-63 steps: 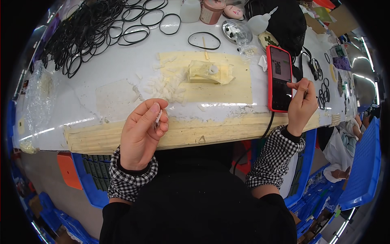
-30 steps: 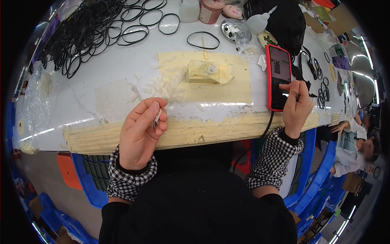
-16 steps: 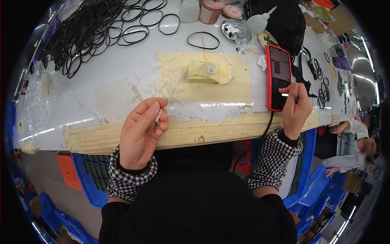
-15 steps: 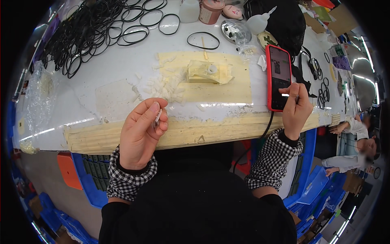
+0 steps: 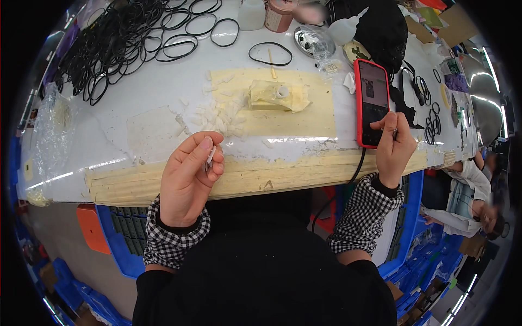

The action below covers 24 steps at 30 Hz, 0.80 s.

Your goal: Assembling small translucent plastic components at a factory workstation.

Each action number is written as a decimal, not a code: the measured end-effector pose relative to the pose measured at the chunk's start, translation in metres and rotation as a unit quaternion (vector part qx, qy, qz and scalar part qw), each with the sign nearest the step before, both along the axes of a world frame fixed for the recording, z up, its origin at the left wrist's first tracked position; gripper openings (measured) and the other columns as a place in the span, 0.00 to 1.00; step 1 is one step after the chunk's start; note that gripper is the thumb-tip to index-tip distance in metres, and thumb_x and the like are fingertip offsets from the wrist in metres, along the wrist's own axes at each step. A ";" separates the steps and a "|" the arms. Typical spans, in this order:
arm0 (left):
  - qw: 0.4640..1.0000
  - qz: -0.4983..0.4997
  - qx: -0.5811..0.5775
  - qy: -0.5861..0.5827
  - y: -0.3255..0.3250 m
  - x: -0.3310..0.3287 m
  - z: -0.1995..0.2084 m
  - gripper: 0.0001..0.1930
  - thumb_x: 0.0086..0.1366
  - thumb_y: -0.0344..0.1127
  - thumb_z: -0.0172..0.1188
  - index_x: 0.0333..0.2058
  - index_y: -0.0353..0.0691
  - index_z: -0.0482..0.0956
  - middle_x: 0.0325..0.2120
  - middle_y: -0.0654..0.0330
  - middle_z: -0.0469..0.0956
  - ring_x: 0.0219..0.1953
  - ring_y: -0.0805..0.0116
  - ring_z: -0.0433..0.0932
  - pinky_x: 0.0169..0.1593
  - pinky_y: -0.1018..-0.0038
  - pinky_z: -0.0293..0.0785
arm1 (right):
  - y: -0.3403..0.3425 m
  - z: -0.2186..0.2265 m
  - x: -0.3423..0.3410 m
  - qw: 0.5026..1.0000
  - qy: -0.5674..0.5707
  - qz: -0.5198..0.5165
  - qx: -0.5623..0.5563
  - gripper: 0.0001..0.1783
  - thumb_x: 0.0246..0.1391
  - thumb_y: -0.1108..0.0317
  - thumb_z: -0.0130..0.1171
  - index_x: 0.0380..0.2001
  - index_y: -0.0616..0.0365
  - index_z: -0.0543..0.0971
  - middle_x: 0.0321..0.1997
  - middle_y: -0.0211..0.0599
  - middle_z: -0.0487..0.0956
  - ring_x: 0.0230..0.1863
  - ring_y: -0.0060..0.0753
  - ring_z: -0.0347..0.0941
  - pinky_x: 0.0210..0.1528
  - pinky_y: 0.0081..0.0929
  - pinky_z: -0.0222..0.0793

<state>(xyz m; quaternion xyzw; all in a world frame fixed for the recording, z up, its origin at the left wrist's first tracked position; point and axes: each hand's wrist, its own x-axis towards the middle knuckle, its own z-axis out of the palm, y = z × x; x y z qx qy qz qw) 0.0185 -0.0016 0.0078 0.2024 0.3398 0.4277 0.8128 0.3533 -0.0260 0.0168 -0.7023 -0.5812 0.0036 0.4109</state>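
My left hand (image 5: 186,176) is closed in a pinch near the table's front edge. Between its thumb and fingers sits a small white piece (image 5: 211,156), mostly covered by the fingertips. On the right, a phone in a red case (image 5: 372,103) lies with its screen lit. A finger of my right hand (image 5: 396,146) rests on the lower screen while the other fingers curl in. Something small and dark shows among those curled fingers, too little to name. Beyond my left hand lies a pile of small whitish pieces (image 5: 220,118), beside a tape-wrapped block (image 5: 272,96) with a short white tube on top.
Black rubber rings (image 5: 117,41) heap at the back left. A pink jar (image 5: 280,15), a metal dish (image 5: 314,41) and a squeeze bottle (image 5: 346,31) stand at the back. Yellow tape (image 5: 255,174) covers the front edge. A cable (image 5: 356,173) hangs from the phone. Another person (image 5: 465,190) is at right.
My right fingertip has slid slightly left on the phone screen. My left hand keeps its pinch almost unmoved. The pink thing at the back is now blurred. The other person has shifted position.
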 end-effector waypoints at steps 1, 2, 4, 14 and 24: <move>1.000 0.001 0.000 0.000 0.000 0.000 0.000 0.11 0.68 0.34 0.50 0.43 0.32 0.73 0.26 0.64 0.74 0.27 0.79 0.71 0.30 0.87 0.68 | 0.000 0.001 0.001 1.000 -0.002 -0.014 0.002 0.15 0.64 0.66 0.47 0.23 0.63 0.70 0.17 0.30 0.75 0.16 0.11 0.59 0.19 0.16 0.52; 1.000 0.002 0.001 0.002 0.000 0.000 0.000 0.11 0.68 0.34 0.50 0.43 0.32 0.73 0.26 0.64 0.74 0.27 0.79 0.71 0.30 0.87 0.68 | 0.000 0.002 0.003 1.000 -0.004 -0.027 0.003 0.16 0.64 0.66 0.47 0.23 0.63 0.70 0.17 0.30 0.75 0.16 0.11 0.59 0.19 0.16 0.52; 1.000 0.003 0.002 0.007 -0.001 0.000 0.000 0.11 0.68 0.34 0.50 0.43 0.32 0.73 0.26 0.64 0.74 0.27 0.79 0.71 0.30 0.87 0.67 | 0.000 0.002 0.005 0.999 -0.005 -0.038 0.013 0.16 0.64 0.65 0.46 0.23 0.63 0.70 0.17 0.30 0.76 0.16 0.10 0.59 0.19 0.16 0.52; 1.000 0.007 0.016 0.022 -0.003 -0.001 0.001 0.11 0.69 0.34 0.49 0.43 0.33 0.73 0.27 0.64 0.75 0.27 0.80 0.71 0.31 0.87 0.67 | 0.007 -0.002 0.003 0.998 -0.009 -0.035 0.056 0.17 0.64 0.64 0.47 0.23 0.63 0.70 0.17 0.30 0.76 0.17 0.11 0.61 0.20 0.14 0.53; 0.997 -0.001 0.020 0.071 -0.003 0.003 0.007 0.10 0.70 0.37 0.48 0.40 0.36 0.71 0.27 0.68 0.71 0.27 0.84 0.68 0.27 0.92 0.64 | 0.006 -0.004 0.000 1.000 -0.004 0.005 0.029 0.14 0.61 0.64 0.52 0.24 0.62 0.72 0.19 0.28 0.77 0.15 0.10 0.55 0.19 0.14 0.51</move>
